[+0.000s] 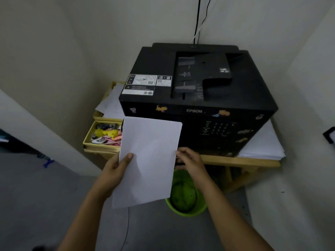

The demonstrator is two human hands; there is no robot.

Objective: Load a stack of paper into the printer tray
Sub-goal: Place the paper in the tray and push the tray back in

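Note:
A black Epson printer [197,84] stands on a low wooden table [241,163] in the room's corner, stickers along its front. In front of it I hold a white stack of paper [148,160] upright and slightly tilted. My left hand [116,169] grips the stack's left edge, thumb on the front face. My right hand [190,161] touches its right edge with fingertips curled around it. The printer's lower front and its tray are hidden behind the paper and my right hand.
A green mesh waste basket [184,198] sits on the floor under the table. A yellow desk organiser [101,136] with small items stands left of the printer, loose sheets [110,104] above it. More white paper [262,144] lies to the printer's right. Walls close in on both sides.

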